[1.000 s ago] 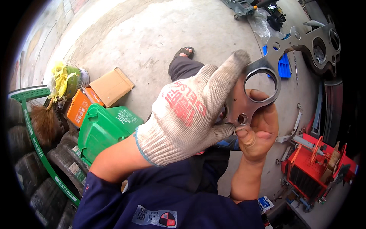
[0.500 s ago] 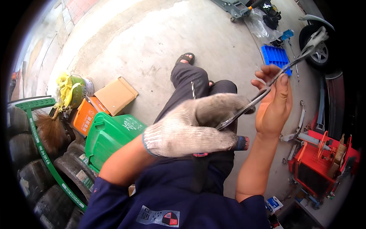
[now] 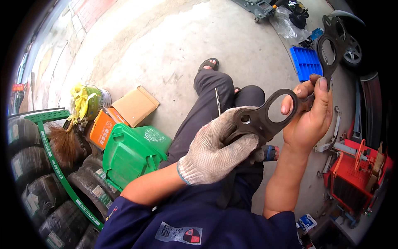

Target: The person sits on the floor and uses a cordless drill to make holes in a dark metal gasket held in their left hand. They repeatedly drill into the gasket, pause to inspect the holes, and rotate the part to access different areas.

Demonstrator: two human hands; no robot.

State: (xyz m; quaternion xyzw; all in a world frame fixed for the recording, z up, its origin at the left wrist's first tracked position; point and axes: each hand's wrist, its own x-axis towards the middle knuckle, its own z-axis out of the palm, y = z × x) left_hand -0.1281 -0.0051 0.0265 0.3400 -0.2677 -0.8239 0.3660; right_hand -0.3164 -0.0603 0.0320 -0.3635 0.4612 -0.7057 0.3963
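A manifold gasket point(image 3: 259, 120), a long flat dark metal plate with large round holes and small bolt holes, slants up to the right across both hands. My left hand point(image 3: 219, 150), in a whitish knit glove, pinches its near end between thumb and fingers. Bare, my right hand point(image 3: 310, 118) grips the plate's narrow middle, thumb on top, one fingertip showing through a large hole. Behind the glove a spiral drill bit point(image 3: 217, 101) points up. A red and blue tool end point(image 3: 271, 153) sticks out right of the glove; what supports it is hidden.
Left are a green lidded bin point(image 3: 132, 149), a cardboard box point(image 3: 136, 106), a bucket with yellow plastic point(image 3: 97, 96) and tyres point(image 3: 52, 193) on a green rack. To the right stand a blue compartment tray point(image 3: 306, 64), a red metal machine point(image 3: 352, 170) and a wheel point(image 3: 352, 52).
The gasket has turned from nearly edge-on to face up, showing its holes. Both hands have shifted right in the picture, still holding it.
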